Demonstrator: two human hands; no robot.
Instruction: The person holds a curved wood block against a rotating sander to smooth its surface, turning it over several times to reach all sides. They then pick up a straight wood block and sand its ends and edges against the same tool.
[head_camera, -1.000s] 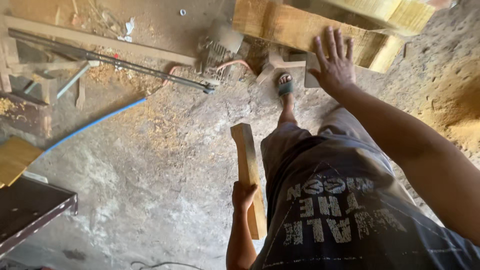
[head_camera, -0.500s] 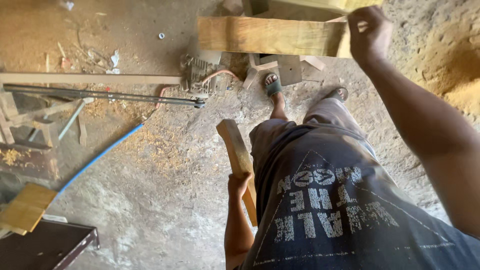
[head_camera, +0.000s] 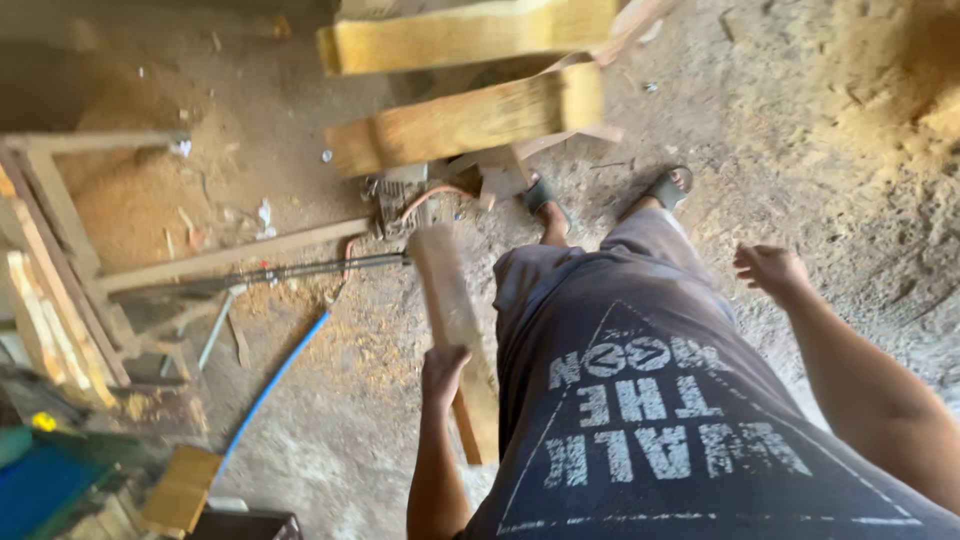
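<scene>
Wooden plank (head_camera: 455, 320): pale, flat, rectangular, its far end blurred. It is held at the person's left side, above the dusty floor (head_camera: 330, 440), pointing forward toward the stacked timber.

Timber beams (head_camera: 470, 120): thick, rough-sawn, yellowish, lying ahead of the feet. Sawdust (head_camera: 900, 90) lies heaped at the upper right, fine and tan. A thin blue hose (head_camera: 275, 380) runs across the floor, and a dark metal rod (head_camera: 290, 272) lies beside a wooden slat.

Left hand (head_camera: 442, 372): fingers closed around the plank at mid-length. Right hand (head_camera: 772, 270): loosely open, fingers curled, holding nothing, free in the air.
</scene>
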